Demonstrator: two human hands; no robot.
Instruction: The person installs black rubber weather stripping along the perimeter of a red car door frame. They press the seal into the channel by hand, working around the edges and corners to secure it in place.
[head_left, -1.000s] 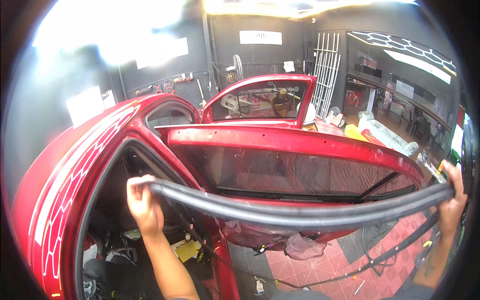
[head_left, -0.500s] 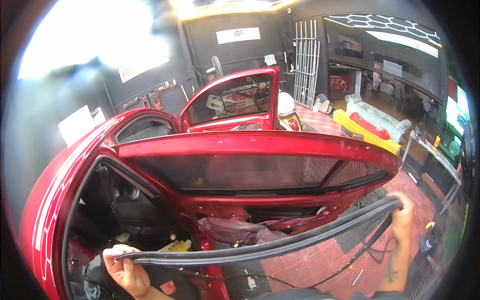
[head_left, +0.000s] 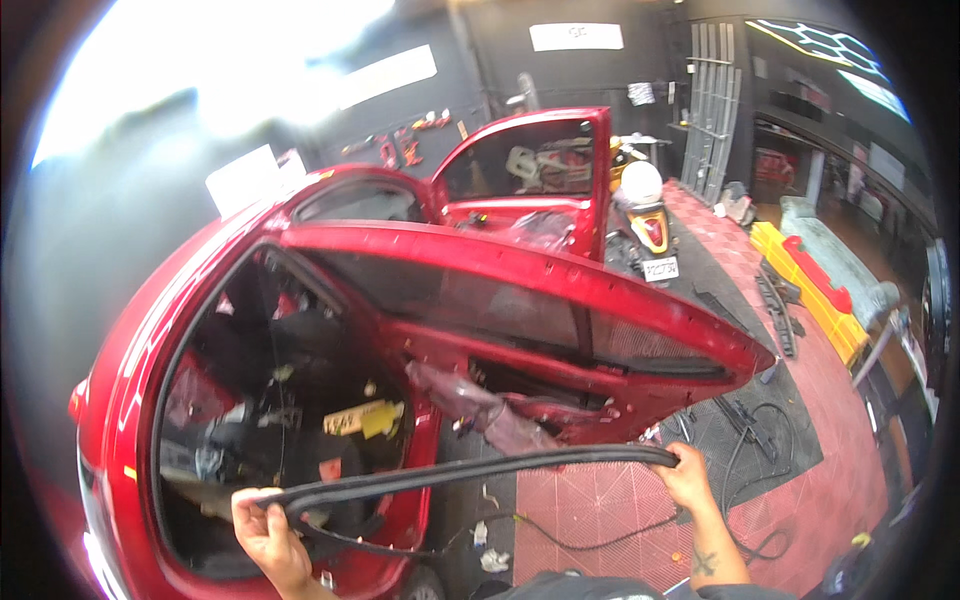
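A long black rubber door seal [head_left: 480, 465] stretches between my two hands, bowed slightly upward toward the right. My left hand [head_left: 265, 538] pinches its left end, thumb and fingers closed, in front of the car's doorway. At the right end, my right hand [head_left: 687, 478] is wrapped around the strip, over the red floor tiles. Just beyond the strip stands the open red car door [head_left: 560, 290], its inner panel bare and a crumpled plastic sheet [head_left: 480, 400] hanging from it. The red door frame [head_left: 150, 440] rises beside my left hand.
Inside the car lies a yellow piece [head_left: 365, 418] among loose items. Another red door [head_left: 525, 175] stands open farther off. A motorcycle [head_left: 645, 215], a long yellow part [head_left: 810, 290] and a wrapped grey-green bundle [head_left: 840, 260] are at the right. Cable [head_left: 785, 440] loops over the floor.
My view has turned and tilted down, showing more floor and car interior. My right hand has come lower and inward; both hands still hold the door seal, which now looks shorter across the view.
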